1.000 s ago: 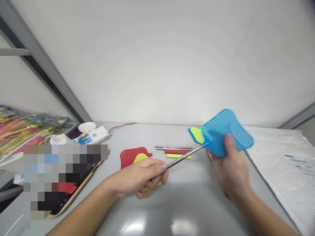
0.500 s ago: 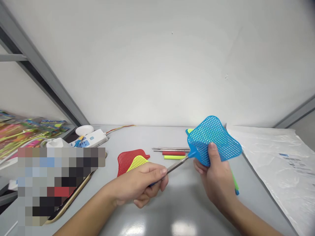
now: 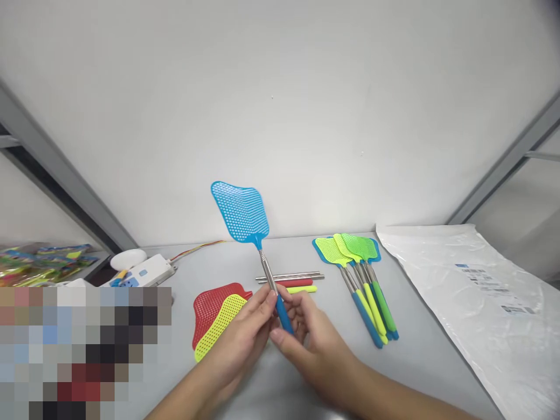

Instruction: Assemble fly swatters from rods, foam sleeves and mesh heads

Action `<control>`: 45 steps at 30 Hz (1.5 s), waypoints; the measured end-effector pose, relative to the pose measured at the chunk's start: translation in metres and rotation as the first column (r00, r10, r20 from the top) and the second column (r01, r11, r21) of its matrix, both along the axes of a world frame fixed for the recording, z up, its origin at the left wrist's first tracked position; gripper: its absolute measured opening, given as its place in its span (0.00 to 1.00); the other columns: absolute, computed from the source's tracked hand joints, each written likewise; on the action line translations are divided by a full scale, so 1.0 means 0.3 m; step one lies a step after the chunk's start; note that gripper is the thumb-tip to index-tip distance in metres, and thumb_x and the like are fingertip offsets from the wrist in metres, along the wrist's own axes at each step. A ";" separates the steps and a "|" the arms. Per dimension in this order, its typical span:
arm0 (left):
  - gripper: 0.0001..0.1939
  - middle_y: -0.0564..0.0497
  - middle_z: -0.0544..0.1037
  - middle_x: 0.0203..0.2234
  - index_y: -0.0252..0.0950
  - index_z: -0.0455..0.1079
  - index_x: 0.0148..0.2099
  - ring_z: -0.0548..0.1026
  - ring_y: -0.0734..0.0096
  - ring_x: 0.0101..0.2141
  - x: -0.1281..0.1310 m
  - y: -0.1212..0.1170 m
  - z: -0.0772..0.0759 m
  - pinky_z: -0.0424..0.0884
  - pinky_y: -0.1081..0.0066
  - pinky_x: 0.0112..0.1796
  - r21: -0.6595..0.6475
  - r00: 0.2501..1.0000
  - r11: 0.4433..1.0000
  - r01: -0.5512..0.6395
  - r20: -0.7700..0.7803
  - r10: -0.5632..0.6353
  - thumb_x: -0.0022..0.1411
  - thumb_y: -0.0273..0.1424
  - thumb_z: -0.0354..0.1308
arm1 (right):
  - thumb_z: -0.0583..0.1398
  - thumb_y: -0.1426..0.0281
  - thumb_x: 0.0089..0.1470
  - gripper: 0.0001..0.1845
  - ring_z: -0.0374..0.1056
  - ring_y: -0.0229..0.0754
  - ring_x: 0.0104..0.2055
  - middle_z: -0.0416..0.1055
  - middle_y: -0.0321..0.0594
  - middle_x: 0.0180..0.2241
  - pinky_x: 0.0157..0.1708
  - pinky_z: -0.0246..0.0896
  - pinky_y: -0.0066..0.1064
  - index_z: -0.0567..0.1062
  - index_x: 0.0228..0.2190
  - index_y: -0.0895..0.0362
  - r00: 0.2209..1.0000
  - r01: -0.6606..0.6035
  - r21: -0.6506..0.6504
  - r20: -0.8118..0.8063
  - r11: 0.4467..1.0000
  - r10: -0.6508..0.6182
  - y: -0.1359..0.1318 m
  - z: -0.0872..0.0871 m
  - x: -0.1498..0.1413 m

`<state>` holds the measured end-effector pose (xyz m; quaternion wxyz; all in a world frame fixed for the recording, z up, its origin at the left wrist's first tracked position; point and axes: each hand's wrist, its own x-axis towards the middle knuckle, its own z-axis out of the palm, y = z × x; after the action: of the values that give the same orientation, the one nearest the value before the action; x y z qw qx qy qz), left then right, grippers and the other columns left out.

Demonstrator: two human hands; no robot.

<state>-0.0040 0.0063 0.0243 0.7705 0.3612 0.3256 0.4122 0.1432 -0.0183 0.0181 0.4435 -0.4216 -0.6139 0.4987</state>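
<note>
A blue fly swatter [image 3: 241,213] stands nearly upright above the grey table [image 3: 420,350], its mesh head up and leaning left. My left hand [image 3: 245,332] pinches its metal rod just above the blue grip. My right hand [image 3: 306,335] closes on the blue grip from the right. Both hands meet at the middle of the table. Loose red and yellow swatter heads [image 3: 216,318] lie flat just left of my left hand.
Several assembled swatters [image 3: 361,280] lie side by side to the right. Loose metal rods with red and yellow grips [image 3: 291,281] lie behind my hands. A clear plastic bag [image 3: 481,297] covers the right side. A white power strip [image 3: 144,271] and colourful packets [image 3: 44,262] sit at left.
The swatter swung from lying sideways to upright. My right hand let go of the mesh head and came to the blue grip. The camera view shifted right, so the row of assembled swatters now shows.
</note>
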 end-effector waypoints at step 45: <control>0.14 0.50 0.72 0.32 0.38 0.67 0.39 0.69 0.69 0.32 -0.029 -0.001 -0.021 0.61 0.70 0.33 0.565 0.428 0.392 0.726 -0.817 0.387 0.71 0.33 0.41 | 0.48 0.64 0.64 0.10 0.75 0.49 0.29 0.74 0.42 0.32 0.19 0.42 0.32 0.65 0.36 0.55 -0.203 0.258 0.323 0.940 0.911 -0.275 0.000 0.030 0.364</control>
<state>-0.0128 0.0058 0.0182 0.1942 0.9050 0.3447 0.1562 0.2525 -0.0182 0.0270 -0.0703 -0.7655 -0.6322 -0.0969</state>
